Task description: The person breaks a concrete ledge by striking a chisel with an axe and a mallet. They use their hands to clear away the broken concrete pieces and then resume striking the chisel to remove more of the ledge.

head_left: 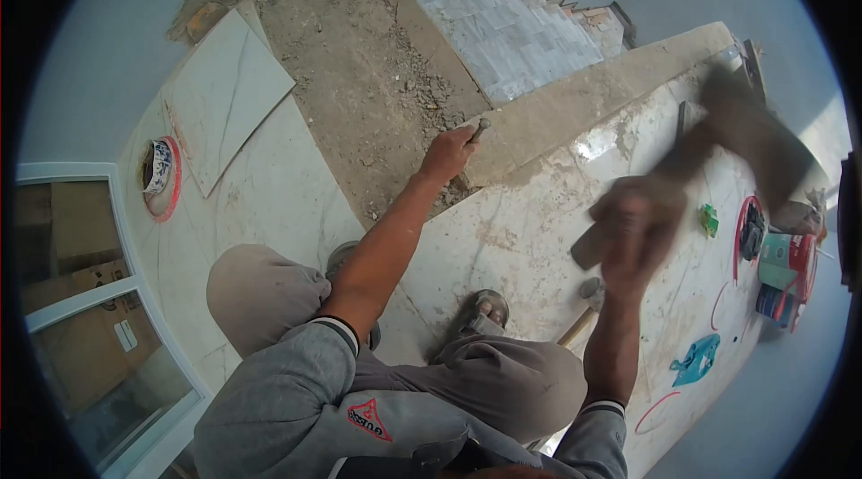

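Note:
My left hand (448,156) is closed around a metal chisel (482,127). The chisel's round top shows above my fist, at the corner where the bare rough floor meets a raised concrete edge (575,120); its lower tip is hidden. My right hand (636,223) grips the short handle of a club hammer (752,133). Motion smears both this hand and the hammer, which is raised to the right, apart from the chisel. Beside my right knee rests a second hammer (590,290) with a pale wooden handle.
Broken rubble (422,93) litters the bare strip of floor. Beyond it are tiled stairs (503,30). A loose white tile (229,93) lies at left, near a patterned roll (158,165). At right are paint buckets (790,254) and a blue plastic bag (696,360).

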### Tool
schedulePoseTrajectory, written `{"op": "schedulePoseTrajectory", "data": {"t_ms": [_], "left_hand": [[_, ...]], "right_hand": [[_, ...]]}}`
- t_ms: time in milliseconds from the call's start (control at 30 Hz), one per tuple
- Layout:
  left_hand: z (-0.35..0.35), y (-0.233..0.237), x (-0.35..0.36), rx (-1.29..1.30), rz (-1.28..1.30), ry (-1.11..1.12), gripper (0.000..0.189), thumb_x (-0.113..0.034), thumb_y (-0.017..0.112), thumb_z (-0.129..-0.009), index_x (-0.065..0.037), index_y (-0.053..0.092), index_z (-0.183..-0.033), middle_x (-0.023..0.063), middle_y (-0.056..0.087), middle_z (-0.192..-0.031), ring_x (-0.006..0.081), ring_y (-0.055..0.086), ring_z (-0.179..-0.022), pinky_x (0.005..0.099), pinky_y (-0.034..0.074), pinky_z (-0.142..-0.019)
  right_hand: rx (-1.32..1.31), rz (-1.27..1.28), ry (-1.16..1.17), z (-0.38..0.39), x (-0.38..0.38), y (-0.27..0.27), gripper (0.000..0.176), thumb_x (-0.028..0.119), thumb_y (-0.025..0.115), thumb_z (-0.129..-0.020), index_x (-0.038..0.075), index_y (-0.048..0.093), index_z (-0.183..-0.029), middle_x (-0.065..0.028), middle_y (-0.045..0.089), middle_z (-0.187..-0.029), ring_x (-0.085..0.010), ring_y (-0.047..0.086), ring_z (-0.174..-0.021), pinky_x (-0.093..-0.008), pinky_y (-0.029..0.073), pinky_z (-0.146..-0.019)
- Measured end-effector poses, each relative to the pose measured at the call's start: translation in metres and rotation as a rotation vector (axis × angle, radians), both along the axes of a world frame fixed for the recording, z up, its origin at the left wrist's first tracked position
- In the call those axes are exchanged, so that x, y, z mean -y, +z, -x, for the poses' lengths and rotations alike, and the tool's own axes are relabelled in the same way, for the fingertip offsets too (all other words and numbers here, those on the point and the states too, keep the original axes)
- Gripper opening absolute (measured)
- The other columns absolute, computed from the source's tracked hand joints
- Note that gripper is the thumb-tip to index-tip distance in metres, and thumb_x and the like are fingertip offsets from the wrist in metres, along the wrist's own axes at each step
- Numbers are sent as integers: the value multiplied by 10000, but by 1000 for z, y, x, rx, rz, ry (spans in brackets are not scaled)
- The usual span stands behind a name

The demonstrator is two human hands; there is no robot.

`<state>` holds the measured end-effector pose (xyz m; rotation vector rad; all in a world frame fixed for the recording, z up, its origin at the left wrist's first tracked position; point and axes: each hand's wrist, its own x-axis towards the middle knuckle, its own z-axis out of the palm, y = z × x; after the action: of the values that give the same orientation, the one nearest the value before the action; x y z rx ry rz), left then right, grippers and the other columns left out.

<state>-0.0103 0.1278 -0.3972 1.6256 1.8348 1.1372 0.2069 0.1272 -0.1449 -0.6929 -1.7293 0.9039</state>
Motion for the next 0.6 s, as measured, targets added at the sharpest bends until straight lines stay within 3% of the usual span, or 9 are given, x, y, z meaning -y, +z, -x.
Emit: {"op": "schedulePoseTrajectory", "data": {"t_ms": [100, 167, 233, 367, 433, 500, 533, 567, 600], "left_hand": [[-2, -1, 2, -1, -57, -35, 161, -76, 664, -743, -5, 528, -795, 167, 584, -749, 365, 580, -729, 414, 453, -604], [-2, 1, 2, -51, -55, -13, 135, -86, 650, -762, -10, 550, -812, 167, 589, -752, 358, 583, -718, 412, 454, -605], [-4, -9, 11, -26, -41, 12, 132, -92, 646, -769, -12, 560, -828, 166, 590, -752, 354, 586, -717, 414, 454, -608], [0, -20, 3, -44, -105, 16, 142, -116, 645, -782, -14, 579, -856, 166, 591, -748, 344, 590, -714, 420, 458, -622], [1, -5, 1, -24, -29, 24, 139, -115, 644, -782, -13, 578, -849, 163, 592, -748, 342, 591, -717, 415, 461, -623], [-5, -5, 6, -3, 40, 30, 136, -113, 643, -782, -12, 577, -843, 160, 593, -747, 341, 592, -720, 410, 465, -625], [-4, -5, 4, -2, -8, 12, 141, -92, 638, -778, -7, 554, -853, 174, 581, -761, 360, 582, -737, 424, 455, -627], [-3, -4, 3, -1, -59, -5, 152, -71, 632, -775, -2, 530, -863, 188, 569, -774, 379, 571, -755, 438, 445, -628], [-3, -4, 4, -1, -62, -9, 152, -71, 632, -775, -2, 530, -863, 188, 569, -774, 379, 571, -755, 438, 445, -628]], "right_hand": [[-386, 12, -91, 14, -5, 16, 245, 255, 410, -952, 22, 486, -954, -81, 531, -743, -140, 505, -600, -241, 459, -570], [322, -343, -35, -7, -22, -47, 246, 230, 450, -933, 24, 456, -1066, -155, 583, -748, -248, 588, -622, -377, 469, -528], [1151, 329, 206, 2, -21, -92, 316, 213, 510, -899, 18, 381, -1112, -297, 579, -762, -465, 570, -704, -523, 429, -582], [805, 160, 82, 2, -8, -65, 338, 236, 530, -896, 28, 363, -1104, -270, 576, -676, -488, 556, -650, -524, 440, -561], [666, 192, -73, 6, 1, -17, 355, 237, 540, -905, 16, 366, -1121, -219, 589, -660, -388, 584, -567, -426, 459, -500], [-5, -72, -45, 13, -9, 3, 339, 259, 552, -908, -2, 430, -1088, -135, 584, -655, -218, 564, -517, -304, 437, -461], [-29, -72, -27, 10, -15, 8, 278, 267, 526, -923, -4, 482, -963, -60, 555, -660, -96, 510, -538, -218, 400, -464], [-199, -50, 38, 18, -14, -5, 262, 226, 522, -918, 0, 410, -991, -92, 529, -676, -152, 513, -548, -282, 419, -480], [151, -131, 39, 8, -22, -54, 279, 231, 529, -907, 10, 402, -1020, -120, 547, -676, -204, 540, -554, -333, 430, -493]]}}
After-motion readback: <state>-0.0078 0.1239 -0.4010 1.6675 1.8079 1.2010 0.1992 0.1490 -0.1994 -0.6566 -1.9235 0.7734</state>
